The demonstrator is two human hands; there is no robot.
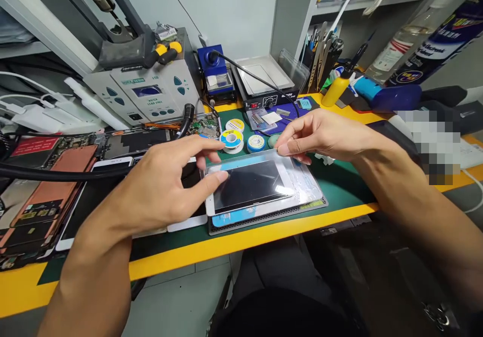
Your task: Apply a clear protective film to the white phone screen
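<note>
A thin clear sheet (pixel 241 160), like a screen protector film, lies over or just above a white-framed phone (pixel 249 183) with a dark screen. My right hand (pixel 320 136) pinches the sheet's far right corner between thumb and fingers. At its left end, my left hand (pixel 169 176) grips the edge, thumb on top and lower fingers partly hidden behind; the index finger points out free. Beneath the phone are a light-blue printed packet (pixel 230 220) and a dark perforated plate (pixel 264 222). I cannot tell whether the sheet touches the phone.
Behind the hands stand solder spools (pixel 231 140), a grey rework station (pixel 145 93) and a small heating plate (pixel 269 100). Phone parts (pixel 56 186) crowd the left, crossed by a black hose (pixel 94 175). A yellow bottle (pixel 335 90) stands back right. The yellow bench edge (pixel 264 236) runs in front.
</note>
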